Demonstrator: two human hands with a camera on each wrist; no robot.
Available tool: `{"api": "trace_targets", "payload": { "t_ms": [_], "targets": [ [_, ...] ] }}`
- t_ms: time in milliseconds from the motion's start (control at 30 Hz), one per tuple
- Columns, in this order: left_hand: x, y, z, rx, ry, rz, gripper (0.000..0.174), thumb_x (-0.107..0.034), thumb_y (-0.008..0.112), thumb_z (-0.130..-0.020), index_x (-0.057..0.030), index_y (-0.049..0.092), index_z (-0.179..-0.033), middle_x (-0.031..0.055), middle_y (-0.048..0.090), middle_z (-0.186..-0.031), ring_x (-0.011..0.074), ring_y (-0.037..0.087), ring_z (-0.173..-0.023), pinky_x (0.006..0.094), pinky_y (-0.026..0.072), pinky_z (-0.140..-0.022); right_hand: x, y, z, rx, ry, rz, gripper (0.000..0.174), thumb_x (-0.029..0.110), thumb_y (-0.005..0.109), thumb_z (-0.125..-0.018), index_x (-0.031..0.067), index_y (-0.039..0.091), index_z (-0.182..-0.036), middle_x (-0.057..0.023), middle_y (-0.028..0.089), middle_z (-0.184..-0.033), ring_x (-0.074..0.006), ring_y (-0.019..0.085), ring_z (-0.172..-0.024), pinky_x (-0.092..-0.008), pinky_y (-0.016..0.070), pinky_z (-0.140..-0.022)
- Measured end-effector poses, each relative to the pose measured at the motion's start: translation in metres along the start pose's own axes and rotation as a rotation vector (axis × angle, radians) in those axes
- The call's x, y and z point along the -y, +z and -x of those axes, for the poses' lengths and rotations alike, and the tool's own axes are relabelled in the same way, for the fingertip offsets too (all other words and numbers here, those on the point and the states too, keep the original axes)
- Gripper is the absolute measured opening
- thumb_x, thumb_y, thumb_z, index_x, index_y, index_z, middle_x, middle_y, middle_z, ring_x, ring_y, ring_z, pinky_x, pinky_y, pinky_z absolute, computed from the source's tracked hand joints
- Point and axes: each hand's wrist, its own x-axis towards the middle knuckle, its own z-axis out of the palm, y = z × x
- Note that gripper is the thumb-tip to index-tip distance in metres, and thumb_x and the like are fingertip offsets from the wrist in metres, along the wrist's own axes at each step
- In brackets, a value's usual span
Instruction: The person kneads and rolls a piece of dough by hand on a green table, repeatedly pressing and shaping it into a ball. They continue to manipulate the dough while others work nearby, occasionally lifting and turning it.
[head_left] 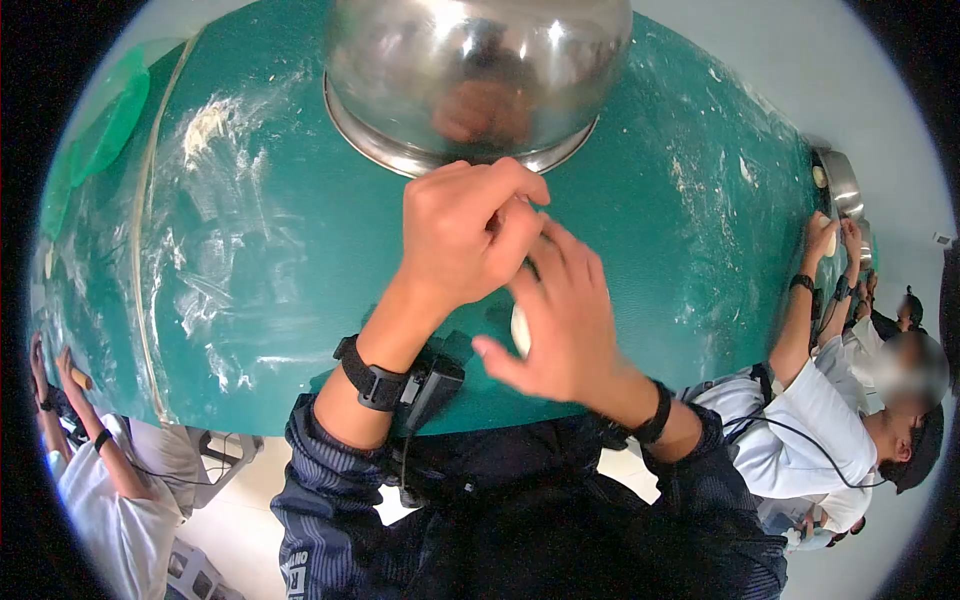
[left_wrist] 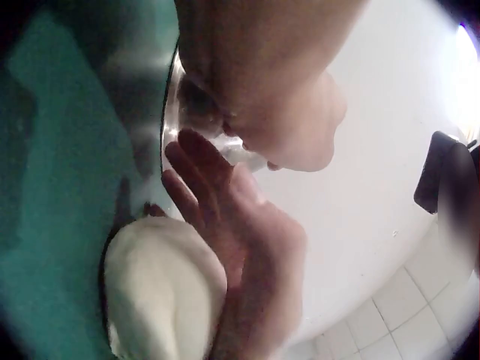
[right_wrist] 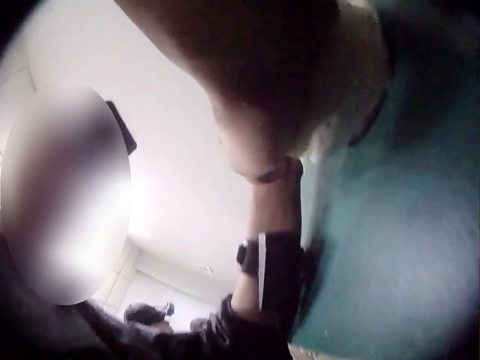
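Note:
My left hand [head_left: 465, 235] is held with its fingers curled, touching or almost touching the fingertips of my right hand [head_left: 565, 320]; nothing shows in its grasp. The right hand's fingers are spread and fairly straight, above a pale dough piece [head_left: 520, 330] that it partly hides. In the left wrist view, the rounded dough [left_wrist: 165, 292] lies on the green tabletop beside the right hand [left_wrist: 247, 225], with the curled left hand [left_wrist: 292, 120] above. The right wrist view is dark: the right hand [right_wrist: 274, 112] hides much of the dough [right_wrist: 360, 75].
A large shiny metal bowl [head_left: 475, 80] stands just beyond my hands on the green table [head_left: 330, 260]. White flour smears mark the table on both sides. A green container [head_left: 110, 115] is at the far left. Other people work along the left and right edges.

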Motion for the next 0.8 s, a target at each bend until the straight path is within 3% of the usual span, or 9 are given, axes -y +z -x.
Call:
{"api": "trace_targets", "payload": {
  "t_ms": [100, 200, 300, 433, 467, 567, 600, 667, 800],
  "targets": [
    [0.0, 0.003, 0.0, -0.065, -0.002, 0.017, 0.009, -0.001, 0.066, -0.077, -0.0088, 0.067, -0.082, 0.0045, 0.057, -0.058, 0.0215, 0.056, -0.049, 0.0342, 0.0435, -0.052, -0.033, 0.0, -0.025, -0.156, -0.004, -0.288, 0.048, 0.021, 0.08, -0.078, 0.0061, 0.067, -0.122, -0.0187, 0.059, -0.132, -0.0398, 0.056, -0.127, -0.0502, 0.0442, -0.11],
    [-0.004, 0.006, 0.001, -0.025, -0.043, -0.036, 0.009, -0.001, 0.065, -0.08, -0.0081, 0.068, -0.085, 0.0054, 0.059, -0.062, 0.0223, 0.058, -0.054, 0.0344, 0.0463, -0.055, -0.065, -0.002, -0.034, -0.318, 0.12, -0.568, 0.028, 0.002, 0.072, -0.086, 0.0018, 0.069, -0.114, -0.0162, 0.064, -0.124, -0.0294, 0.065, -0.115, -0.0381, 0.0518, -0.101],
    [-0.007, 0.004, 0.002, 0.165, -0.107, -0.047, 0.01, -0.002, 0.061, -0.092, -0.0037, 0.07, -0.096, 0.0105, 0.07, -0.082, 0.0239, 0.065, -0.066, 0.0337, 0.0513, -0.062, -0.081, 0.0, -0.032, -0.477, 0.266, -0.775, 0.019, -0.006, 0.063, -0.093, 0.0001, 0.07, -0.109, -0.0126, 0.07, -0.115, -0.0209, 0.068, -0.106, -0.0334, 0.0549, -0.094],
    [-0.016, -0.001, -0.004, 0.367, -0.059, -0.075, 0.012, -0.012, 0.064, -0.094, -0.0045, 0.071, -0.101, 0.0127, 0.07, -0.094, 0.0294, 0.066, -0.088, 0.0423, 0.0529, -0.079, -0.092, -0.023, -0.006, -0.533, 0.494, -1.067, 0.021, 0.012, 0.056, -0.104, -0.0015, 0.07, -0.11, -0.0121, 0.073, -0.114, -0.0191, 0.067, -0.103, -0.0329, 0.0547, -0.09],
    [-0.02, 0.0, -0.006, 0.441, -0.031, -0.079, 0.019, -0.016, 0.064, -0.093, -0.005, 0.07, -0.108, 0.0141, 0.069, -0.103, 0.0314, 0.065, -0.097, 0.0444, 0.0515, -0.086, -0.099, -0.025, 0.007, -0.474, 0.505, -1.083, 0.043, 0.034, 0.05, -0.107, -0.0026, 0.066, -0.122, -0.0174, 0.07, -0.126, -0.0252, 0.067, -0.111, -0.0382, 0.0535, -0.094],
    [-0.037, 0.013, -0.005, 0.624, 0.054, -0.08, 0.041, -0.027, 0.066, -0.093, -0.0064, 0.065, -0.128, 0.0173, 0.064, -0.13, 0.0362, 0.059, -0.123, 0.05, 0.0466, -0.102, -0.095, -0.033, 0.032, -0.505, 0.4, -1.646, 0.066, 0.051, 0.045, -0.105, -0.0024, 0.055, -0.141, -0.0226, 0.062, -0.139, -0.0338, 0.06, -0.126, -0.0472, 0.0475, -0.107],
    [-0.043, 0.025, 0.001, 0.66, 0.077, -0.075, 0.049, -0.03, 0.067, -0.092, -0.0068, 0.061, -0.135, 0.0178, 0.06, -0.139, 0.0369, 0.056, -0.13, 0.0513, 0.0444, -0.106, -0.1, -0.033, 0.04, -0.481, 0.351, -1.733, 0.088, 0.066, 0.039, -0.101, 0.0002, 0.034, -0.16, -0.0278, 0.043, -0.159, -0.0392, 0.042, -0.147, -0.0528, 0.0334, -0.121],
    [-0.05, 0.041, 0.013, 0.797, 0.101, -0.11, 0.069, -0.035, 0.071, -0.088, -0.0071, 0.051, -0.149, 0.0184, 0.046, -0.159, 0.0379, 0.045, -0.146, 0.0531, 0.0405, -0.114, -0.096, -0.042, 0.045, -0.56, 0.291, -2.009, 0.094, 0.07, 0.039, -0.101, 0.0014, 0.026, -0.163, -0.0292, 0.032, -0.164, -0.0397, 0.033, -0.153, -0.0536, 0.0269, -0.124],
    [-0.069, 0.043, 0.027, 0.894, 0.107, -0.239, 0.068, -0.033, 0.075, -0.085, -0.0078, 0.055, -0.144, 0.0164, 0.054, -0.148, 0.0366, 0.049, -0.141, 0.0529, 0.0417, -0.113, -0.092, -0.052, 0.045, -0.601, 0.184, -2.21, 0.102, 0.076, 0.038, -0.099, 0.0036, 0.014, -0.167, -0.0302, 0.015, -0.171, -0.04, 0.017, -0.16, -0.0544, 0.0189, -0.128]
  ]
}}
